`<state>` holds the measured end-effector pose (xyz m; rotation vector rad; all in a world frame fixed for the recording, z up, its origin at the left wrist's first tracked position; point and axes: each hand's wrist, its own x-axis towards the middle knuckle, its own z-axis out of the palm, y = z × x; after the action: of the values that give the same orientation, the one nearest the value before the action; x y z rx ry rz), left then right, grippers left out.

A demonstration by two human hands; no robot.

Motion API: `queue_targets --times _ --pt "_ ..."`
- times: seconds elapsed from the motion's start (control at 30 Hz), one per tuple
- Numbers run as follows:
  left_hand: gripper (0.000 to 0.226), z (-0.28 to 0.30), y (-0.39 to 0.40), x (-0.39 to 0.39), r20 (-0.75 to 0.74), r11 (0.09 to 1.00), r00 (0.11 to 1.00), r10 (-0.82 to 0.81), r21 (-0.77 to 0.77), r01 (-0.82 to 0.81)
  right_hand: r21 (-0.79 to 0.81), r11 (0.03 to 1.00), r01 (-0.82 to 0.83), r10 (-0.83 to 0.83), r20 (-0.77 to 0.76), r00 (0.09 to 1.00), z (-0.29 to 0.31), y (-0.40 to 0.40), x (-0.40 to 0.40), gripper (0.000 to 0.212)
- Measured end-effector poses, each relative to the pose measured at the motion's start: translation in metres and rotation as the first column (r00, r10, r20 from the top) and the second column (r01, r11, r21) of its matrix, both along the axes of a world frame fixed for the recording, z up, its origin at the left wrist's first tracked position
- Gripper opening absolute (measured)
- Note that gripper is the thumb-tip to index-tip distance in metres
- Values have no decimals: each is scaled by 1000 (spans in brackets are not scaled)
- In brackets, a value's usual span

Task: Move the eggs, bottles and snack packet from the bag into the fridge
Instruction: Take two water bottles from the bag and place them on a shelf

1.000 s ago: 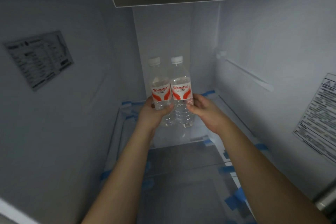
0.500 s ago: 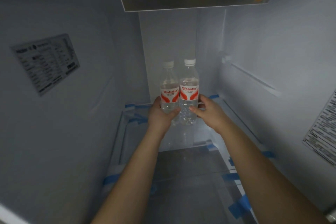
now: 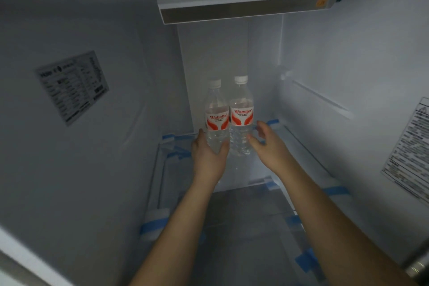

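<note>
Two upright bottles, touching, are seen at the back of the fridge shelf [image 3: 290, 137]: the left bottle [image 3: 216, 121] is gripped by the left hand [image 3: 209, 153], while beside the right bottle [image 3: 241, 121] the right hand [image 3: 267, 144] is held with fingers apart.

Light bar [image 3: 249, 8], metallic-faced with a small orange sticker, spans the ceiling. Printed label [image 3: 73, 87] is fixed to the left wall; a second printed label [image 3: 409, 157] to the right wall. Blue tape strips [image 3: 152, 227] mark the glass shelf [image 3: 243, 216] edges.
</note>
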<state>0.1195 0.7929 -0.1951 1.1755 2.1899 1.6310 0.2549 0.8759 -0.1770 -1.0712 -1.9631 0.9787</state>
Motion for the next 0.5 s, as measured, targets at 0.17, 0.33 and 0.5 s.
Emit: queue_targets --times 0.17,0.33,0.5 --pt "67 -5 -26 16 -210 997 978 15 -72 -31 1 999 40 -40 15 999 -2 -24 18 58" --pt "69 -6 -62 38 -624 988 782 8 -114 -101 125 990 65 -82 137 987 -7 -51 32 51" --pt "65 -10 -101 42 -768 970 631 -106 -220 -106 181 980 88 -143 320 937 -17 -88 41 51"
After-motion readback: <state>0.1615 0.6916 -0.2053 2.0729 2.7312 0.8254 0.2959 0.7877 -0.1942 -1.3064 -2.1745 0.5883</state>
